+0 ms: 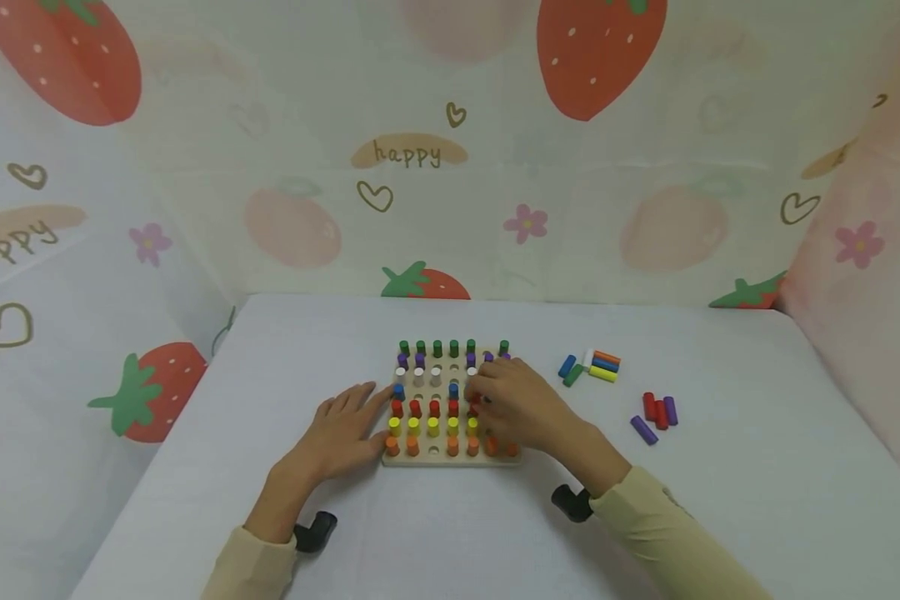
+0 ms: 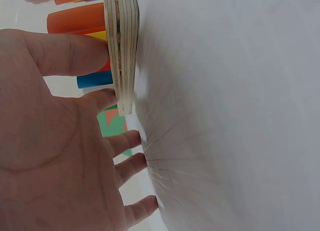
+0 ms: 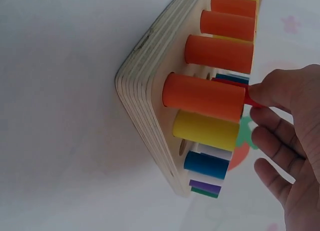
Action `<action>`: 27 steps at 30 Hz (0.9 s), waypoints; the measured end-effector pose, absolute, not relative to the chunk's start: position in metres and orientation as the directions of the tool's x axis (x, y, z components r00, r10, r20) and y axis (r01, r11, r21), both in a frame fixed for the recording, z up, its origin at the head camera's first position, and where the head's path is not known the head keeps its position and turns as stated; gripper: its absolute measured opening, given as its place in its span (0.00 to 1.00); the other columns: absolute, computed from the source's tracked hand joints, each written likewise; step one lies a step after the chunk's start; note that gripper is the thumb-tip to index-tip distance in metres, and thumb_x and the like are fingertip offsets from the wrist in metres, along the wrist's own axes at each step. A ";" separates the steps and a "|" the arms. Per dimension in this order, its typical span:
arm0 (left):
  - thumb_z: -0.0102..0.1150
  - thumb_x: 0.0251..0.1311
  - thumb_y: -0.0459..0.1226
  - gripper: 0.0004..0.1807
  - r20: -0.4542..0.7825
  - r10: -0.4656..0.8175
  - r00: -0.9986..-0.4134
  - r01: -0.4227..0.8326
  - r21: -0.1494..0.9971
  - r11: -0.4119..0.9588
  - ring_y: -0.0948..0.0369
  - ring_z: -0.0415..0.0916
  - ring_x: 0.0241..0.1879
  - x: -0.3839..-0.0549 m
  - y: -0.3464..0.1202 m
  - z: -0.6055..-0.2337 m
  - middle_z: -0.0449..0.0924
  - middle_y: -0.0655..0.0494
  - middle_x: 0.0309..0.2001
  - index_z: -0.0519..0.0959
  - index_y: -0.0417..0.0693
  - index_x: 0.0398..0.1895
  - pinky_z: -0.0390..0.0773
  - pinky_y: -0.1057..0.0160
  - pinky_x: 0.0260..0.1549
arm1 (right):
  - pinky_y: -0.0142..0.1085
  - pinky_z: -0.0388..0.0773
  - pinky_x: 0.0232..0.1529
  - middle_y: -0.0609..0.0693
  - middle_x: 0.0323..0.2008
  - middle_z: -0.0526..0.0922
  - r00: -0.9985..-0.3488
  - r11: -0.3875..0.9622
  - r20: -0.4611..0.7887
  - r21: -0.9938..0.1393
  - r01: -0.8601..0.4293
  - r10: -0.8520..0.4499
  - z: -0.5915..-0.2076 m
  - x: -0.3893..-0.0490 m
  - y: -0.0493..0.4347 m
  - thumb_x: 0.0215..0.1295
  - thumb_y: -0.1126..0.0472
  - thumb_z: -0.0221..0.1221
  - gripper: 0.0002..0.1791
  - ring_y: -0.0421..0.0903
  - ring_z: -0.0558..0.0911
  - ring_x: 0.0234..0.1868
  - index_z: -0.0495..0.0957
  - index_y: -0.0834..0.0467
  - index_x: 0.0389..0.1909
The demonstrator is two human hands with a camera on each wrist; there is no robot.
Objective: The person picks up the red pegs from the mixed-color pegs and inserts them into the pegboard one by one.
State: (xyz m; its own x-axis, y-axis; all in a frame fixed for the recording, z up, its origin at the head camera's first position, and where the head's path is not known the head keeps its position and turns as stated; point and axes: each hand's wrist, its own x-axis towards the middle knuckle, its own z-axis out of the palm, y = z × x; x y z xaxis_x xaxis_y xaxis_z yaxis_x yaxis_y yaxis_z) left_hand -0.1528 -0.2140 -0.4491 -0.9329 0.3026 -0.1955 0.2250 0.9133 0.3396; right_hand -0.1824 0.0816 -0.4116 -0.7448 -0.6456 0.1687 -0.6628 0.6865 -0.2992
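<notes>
A wooden pegboard stands on the white table with rows of coloured pegs upright in its holes; some holes are bare. My left hand lies at the board's left side, its thumb and index finger touching the edge and the other fingers spread on the cloth. Over the right part of the board, my right hand pinches a red peg between thumb and fingers. In the right wrist view that peg is partly behind an orange peg, so its lower end is hidden. Green pegs form the far row.
Right of the board lie loose pegs: a mixed group with a yellow peg and a green peg, and nearer, red pegs and purple pegs. A strawberry-print curtain stands behind the table.
</notes>
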 end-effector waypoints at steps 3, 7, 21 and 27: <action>0.50 0.72 0.48 0.39 -0.195 0.306 -0.932 0.227 0.343 0.911 0.34 0.52 0.82 -0.153 -0.213 -0.449 0.55 0.37 0.83 0.59 0.51 0.84 0.52 0.25 0.78 | 0.44 0.82 0.62 0.46 0.43 0.88 -0.735 0.677 0.166 -0.298 -0.673 -0.658 -0.414 -0.182 0.080 0.69 0.60 0.69 0.07 0.45 0.81 0.47 0.87 0.51 0.46; 0.50 0.72 0.48 0.39 -0.192 0.302 -0.934 0.224 0.343 0.912 0.34 0.52 0.83 -0.153 -0.212 -0.448 0.55 0.37 0.83 0.58 0.52 0.84 0.52 0.26 0.78 | 0.42 0.82 0.59 0.45 0.42 0.87 -0.727 0.673 0.165 -0.287 -0.682 -0.666 -0.417 -0.183 0.080 0.69 0.61 0.68 0.07 0.44 0.81 0.46 0.87 0.51 0.46; 0.50 0.72 0.49 0.39 -0.190 0.309 -0.932 0.231 0.347 0.909 0.34 0.51 0.83 -0.152 -0.211 -0.448 0.55 0.36 0.83 0.58 0.51 0.84 0.51 0.26 0.78 | 0.47 0.82 0.63 0.45 0.44 0.89 -0.770 0.724 0.148 -0.268 -0.636 -0.621 -0.416 -0.177 0.093 0.70 0.57 0.67 0.09 0.45 0.83 0.48 0.89 0.50 0.48; 0.50 0.72 0.49 0.39 -0.188 0.312 -0.932 0.234 0.348 0.908 0.34 0.51 0.83 -0.152 -0.213 -0.449 0.55 0.36 0.83 0.59 0.50 0.84 0.51 0.25 0.78 | 0.47 0.82 0.61 0.46 0.46 0.90 -0.792 0.741 0.161 -0.282 -0.609 -0.590 -0.418 -0.171 0.109 0.69 0.56 0.69 0.10 0.47 0.84 0.51 0.88 0.50 0.48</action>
State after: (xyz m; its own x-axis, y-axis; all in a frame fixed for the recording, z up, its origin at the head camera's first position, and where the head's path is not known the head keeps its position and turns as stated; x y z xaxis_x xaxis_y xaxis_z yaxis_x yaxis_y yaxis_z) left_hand -0.1524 -0.2129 -0.4495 -0.9315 0.3117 -0.1875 0.2336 0.9078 0.3482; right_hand -0.1706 0.1091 -0.4179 -0.7915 -0.5896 0.1609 -0.6094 0.7412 -0.2817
